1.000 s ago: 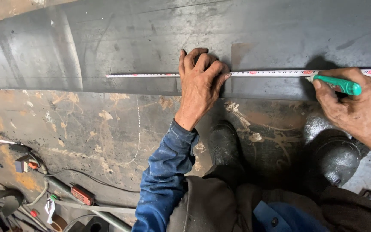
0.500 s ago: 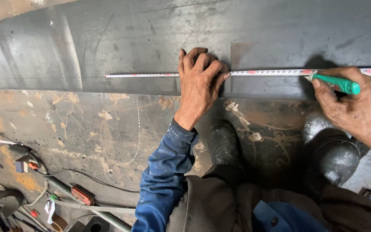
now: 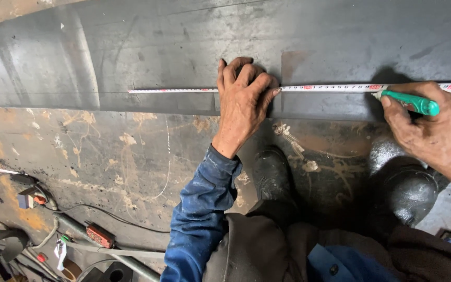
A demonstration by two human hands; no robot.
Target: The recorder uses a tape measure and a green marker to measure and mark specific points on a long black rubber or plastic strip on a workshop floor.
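A white measuring tape point(image 3: 173, 90) lies stretched flat across a dark steel sheet point(image 3: 184, 47), running from mid-left to the right edge. My left hand point(image 3: 244, 102) presses down on the tape near its middle, fingers curled over it. My right hand point(image 3: 431, 125) grips a green marker pen point(image 3: 411, 102), whose tip touches the sheet right at the tape's lower edge. My blue sleeve point(image 3: 199, 209) reaches up from below.
My two black boots point(image 3: 272, 175) point(image 3: 408, 183) stand on the stained floor plate point(image 3: 105, 156) below the sheet. Cables, a small red box point(image 3: 99, 235) and a metal rod point(image 3: 126, 258) lie at the lower left.
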